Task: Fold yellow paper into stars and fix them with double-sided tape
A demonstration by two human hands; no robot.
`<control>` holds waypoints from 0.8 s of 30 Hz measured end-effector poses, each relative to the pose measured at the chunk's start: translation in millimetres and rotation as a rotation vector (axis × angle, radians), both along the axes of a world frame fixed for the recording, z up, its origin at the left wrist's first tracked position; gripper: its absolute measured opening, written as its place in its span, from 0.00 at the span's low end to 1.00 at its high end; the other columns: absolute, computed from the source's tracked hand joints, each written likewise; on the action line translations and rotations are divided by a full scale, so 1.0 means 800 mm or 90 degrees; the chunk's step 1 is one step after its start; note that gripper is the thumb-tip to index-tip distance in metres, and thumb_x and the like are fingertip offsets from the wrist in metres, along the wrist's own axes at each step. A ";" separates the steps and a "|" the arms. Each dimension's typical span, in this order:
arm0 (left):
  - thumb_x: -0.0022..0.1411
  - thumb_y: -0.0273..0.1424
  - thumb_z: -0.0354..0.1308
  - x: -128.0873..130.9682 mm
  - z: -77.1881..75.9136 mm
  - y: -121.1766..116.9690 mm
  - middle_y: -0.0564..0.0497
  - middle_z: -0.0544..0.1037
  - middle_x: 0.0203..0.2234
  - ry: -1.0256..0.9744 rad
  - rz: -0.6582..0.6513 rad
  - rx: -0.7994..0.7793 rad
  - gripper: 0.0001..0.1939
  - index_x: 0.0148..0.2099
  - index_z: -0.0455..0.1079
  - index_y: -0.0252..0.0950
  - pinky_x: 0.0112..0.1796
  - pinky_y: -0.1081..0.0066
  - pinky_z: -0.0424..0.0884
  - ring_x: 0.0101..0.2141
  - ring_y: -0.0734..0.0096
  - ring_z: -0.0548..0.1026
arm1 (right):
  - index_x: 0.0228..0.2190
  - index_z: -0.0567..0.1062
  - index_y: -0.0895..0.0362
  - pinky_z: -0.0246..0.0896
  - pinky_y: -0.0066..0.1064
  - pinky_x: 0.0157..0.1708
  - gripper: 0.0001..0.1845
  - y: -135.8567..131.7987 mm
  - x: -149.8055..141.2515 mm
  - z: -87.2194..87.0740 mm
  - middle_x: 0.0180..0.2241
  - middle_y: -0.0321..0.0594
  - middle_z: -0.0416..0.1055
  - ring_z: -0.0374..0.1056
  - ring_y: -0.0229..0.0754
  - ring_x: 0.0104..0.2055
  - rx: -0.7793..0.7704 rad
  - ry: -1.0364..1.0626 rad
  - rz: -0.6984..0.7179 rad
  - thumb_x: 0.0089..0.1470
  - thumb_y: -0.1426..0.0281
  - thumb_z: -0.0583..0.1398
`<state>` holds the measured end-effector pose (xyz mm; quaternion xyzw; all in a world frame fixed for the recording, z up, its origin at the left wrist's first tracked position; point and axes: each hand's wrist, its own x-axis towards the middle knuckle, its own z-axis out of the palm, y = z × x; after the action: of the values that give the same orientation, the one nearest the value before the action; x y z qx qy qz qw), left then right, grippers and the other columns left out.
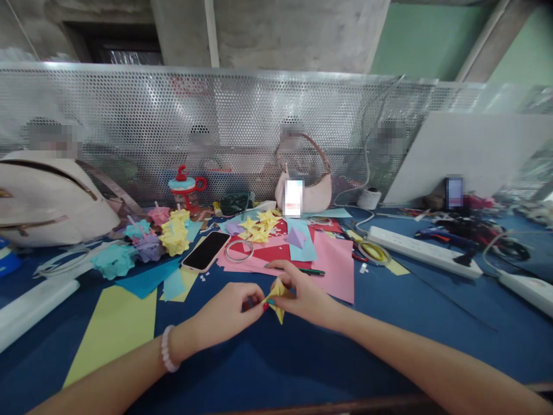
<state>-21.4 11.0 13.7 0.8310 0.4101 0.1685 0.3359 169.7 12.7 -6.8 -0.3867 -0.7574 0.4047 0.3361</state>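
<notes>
Low over the blue table, a folded yellow paper piece point(280, 300) with pointed tips is held between my two hands. My left hand point(235, 308), a beaded bracelet on its wrist, pinches the piece's left tip between thumb and fingers. From the other side, my right hand point(302, 294) grips its body, thumb in front and fingers behind. Parts of the piece are hidden by the fingers. Just beyond lie pink paper sheets point(337, 259), a green pen point(311, 272) and a pile of yellow folded paper pieces point(260, 226).
Left of the hands are a phone point(206, 251), yellow paper point(116, 323) and colourful paper clusters point(114, 260). A wire ring point(239, 250) lies on the paper. A white power strip point(423, 251) sits at right. A lit phone point(292, 199) leans on a handbag point(319, 193) before the perforated metal screen point(242, 127).
</notes>
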 end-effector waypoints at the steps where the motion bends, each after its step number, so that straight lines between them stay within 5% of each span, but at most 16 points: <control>1: 0.58 0.34 0.48 -0.001 -0.001 0.001 0.53 0.73 0.23 -0.007 0.003 -0.042 0.11 0.33 0.68 0.33 0.23 0.77 0.62 0.22 0.75 0.69 | 0.47 0.57 0.54 0.56 0.25 0.26 0.27 0.000 0.000 0.000 0.24 0.27 0.61 0.61 0.33 0.26 -0.006 0.010 0.001 0.45 0.79 0.56; 11: 0.56 0.31 0.47 -0.002 -0.006 0.010 0.54 0.71 0.21 -0.101 0.015 -0.201 0.10 0.30 0.67 0.32 0.22 0.79 0.62 0.18 0.80 0.67 | 0.48 0.58 0.56 0.55 0.25 0.24 0.26 0.001 0.002 0.001 0.24 0.29 0.62 0.60 0.32 0.25 -0.010 0.035 -0.015 0.46 0.78 0.56; 24: 0.52 0.27 0.46 -0.004 -0.006 0.012 0.55 0.71 0.20 -0.127 0.039 -0.225 0.08 0.29 0.66 0.32 0.22 0.78 0.61 0.17 0.80 0.66 | 0.47 0.57 0.56 0.55 0.25 0.25 0.25 0.002 0.002 -0.002 0.25 0.30 0.62 0.60 0.33 0.26 -0.021 0.062 -0.014 0.46 0.77 0.56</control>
<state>-24.5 21.0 8.6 0.7251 0.4233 0.1856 0.5104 171.3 14.6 -8.7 -0.3807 -0.7287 0.4320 0.3708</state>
